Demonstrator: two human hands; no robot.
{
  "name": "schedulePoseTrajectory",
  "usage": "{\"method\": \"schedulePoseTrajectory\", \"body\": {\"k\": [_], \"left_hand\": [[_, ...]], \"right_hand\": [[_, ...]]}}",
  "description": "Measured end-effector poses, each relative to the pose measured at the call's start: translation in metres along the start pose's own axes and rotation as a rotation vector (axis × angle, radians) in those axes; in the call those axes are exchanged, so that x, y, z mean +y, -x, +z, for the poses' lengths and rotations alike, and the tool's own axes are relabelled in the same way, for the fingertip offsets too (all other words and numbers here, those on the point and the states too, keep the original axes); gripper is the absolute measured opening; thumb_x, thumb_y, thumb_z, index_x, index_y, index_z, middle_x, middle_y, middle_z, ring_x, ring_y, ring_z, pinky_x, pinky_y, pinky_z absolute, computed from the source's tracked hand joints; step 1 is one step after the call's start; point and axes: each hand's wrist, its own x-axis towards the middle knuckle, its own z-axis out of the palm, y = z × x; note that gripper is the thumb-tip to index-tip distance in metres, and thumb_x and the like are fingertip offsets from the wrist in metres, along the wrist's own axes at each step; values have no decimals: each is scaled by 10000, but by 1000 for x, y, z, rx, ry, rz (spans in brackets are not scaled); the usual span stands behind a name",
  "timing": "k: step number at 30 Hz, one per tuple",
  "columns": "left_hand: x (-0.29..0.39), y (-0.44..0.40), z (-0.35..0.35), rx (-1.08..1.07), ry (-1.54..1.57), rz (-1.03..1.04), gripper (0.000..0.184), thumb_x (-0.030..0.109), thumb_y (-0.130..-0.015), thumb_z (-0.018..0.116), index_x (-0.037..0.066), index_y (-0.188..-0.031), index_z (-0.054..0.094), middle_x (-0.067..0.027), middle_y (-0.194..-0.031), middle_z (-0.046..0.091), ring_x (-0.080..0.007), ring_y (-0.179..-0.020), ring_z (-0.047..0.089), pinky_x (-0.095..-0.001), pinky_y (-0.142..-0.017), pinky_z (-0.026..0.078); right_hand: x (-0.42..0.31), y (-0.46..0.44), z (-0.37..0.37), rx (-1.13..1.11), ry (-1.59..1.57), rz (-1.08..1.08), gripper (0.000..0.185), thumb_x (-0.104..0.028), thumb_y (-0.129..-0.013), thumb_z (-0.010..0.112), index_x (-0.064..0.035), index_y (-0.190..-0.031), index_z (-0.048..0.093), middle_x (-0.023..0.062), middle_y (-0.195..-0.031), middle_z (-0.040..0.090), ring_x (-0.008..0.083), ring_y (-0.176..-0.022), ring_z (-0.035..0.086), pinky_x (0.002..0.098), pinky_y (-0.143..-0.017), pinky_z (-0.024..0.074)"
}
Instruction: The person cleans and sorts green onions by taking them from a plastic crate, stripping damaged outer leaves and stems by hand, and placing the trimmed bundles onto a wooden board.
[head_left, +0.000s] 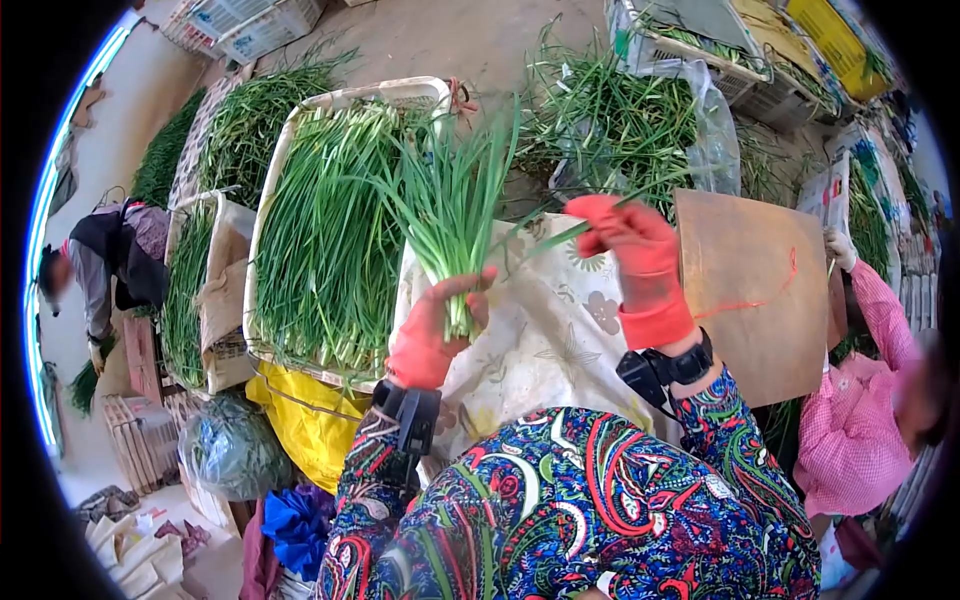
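My left hand [425, 335], in a red-orange glove, is wrapped round the pale stem ends of a bunch of chives [450, 215]. The green leaves fan upward over the edge of a white basket. My right hand [640, 265], gloved alike, is closed with its fingers pinched on a few loose chive leaves [560, 238], to the right of the bunch. Under both hands a cream flowered cloth [545, 345] covers my lap. The white basket [263, 215] at my left is full of chives laid lengthwise.
A brown board [755, 290] stands close by my right hand. Ahead lies a heap of loose greens [630, 125] with clear plastic. A yellow bag [310, 415] sits below the basket. Co-workers are at the left [115, 255] and right [860, 410]; more crates [690, 60] stand behind.
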Motion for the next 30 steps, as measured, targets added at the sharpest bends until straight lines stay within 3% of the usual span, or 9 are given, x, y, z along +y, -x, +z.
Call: {"method": "schedulePoseTrajectory", "body": {"k": [4,8,10,14,17,20,23,27,30], "left_hand": [[11,-4,-6,28,-116,21,260,55,-788,550,-60,-1021,539,-34,-727,518,-97,-549,495,-207,-482,413],[7,28,-3,113,-700,74,258,91,-805,538,-66,-1009,523,-56,-745,558,-107,-573,504,-220,-521,424],[-1,32,0,118,-797,178,303,87,-766,582,-33,-1035,508,-74,-796,578,-115,-576,519,-240,-527,432],[-9,42,11,100,-795,208,361,68,-742,583,20,-1081,469,-88,-883,587,-120,-602,519,-248,-545,439],[-12,54,6,144,-742,204,382,52,-747,561,36,-1110,445,-87,-923,581,-122,-616,510,-240,-547,429],[-13,62,-15,143,-629,190,371,48,-761,539,46,-1118,437,-89,-940,579,-117,-598,493,-241,-538,419],[-11,67,-20,220,-614,174,304,81,-767,549,-16,-1053,521,-65,-753,568,-110,-583,479,-227,-526,393],[-14,65,-32,238,-677,181,291,95,-754,568,-59,-1001,562,-45,-641,534,-119,-574,486,-228,-524,384],[-17,61,-27,235,-697,219,294,86,-749,566,-53,-1007,554,-54,-682,554,-123,-573,494,-237,-528,393]], "right_hand": [[-28,-47,-44,44,24,-172,298,-268,-872,484,-22,-968,620,71,-818,637,113,-651,577,218,-603,441],[-14,-78,-58,-15,474,202,412,-307,-855,523,-21,-1152,504,76,-984,623,149,-810,607,248,-683,454],[23,-59,-36,-488,-25,40,394,-287,-834,548,-42,-1141,517,95,-1065,595,203,-846,612,281,-723,471],[38,-16,53,-730,795,-690,291,-233,-833,495,-85,-1074,559,91,-1090,572,243,-873,593,320,-726,485],[72,-18,64,-825,879,-282,267,-168,-782,535,-112,-1041,569,93,-1040,581,297,-843,574,340,-691,491],[88,-2,62,-814,973,-231,274,-145,-790,546,-95,-1059,565,80,-964,602,255,-799,594,321,-654,483],[98,6,61,-578,535,-389,292,-202,-805,518,-102,-1077,549,84,-867,600,234,-739,589,314,-657,467],[68,-34,59,-539,643,23,404,-277,-801,540,-74,-1148,500,106,-809,607,249,-762,588,315,-675,458],[58,-39,69,-621,814,199,451,-237,-777,594,-60,-1178,487,25,-730,582,112,-636,542,267,-584,445]]}}
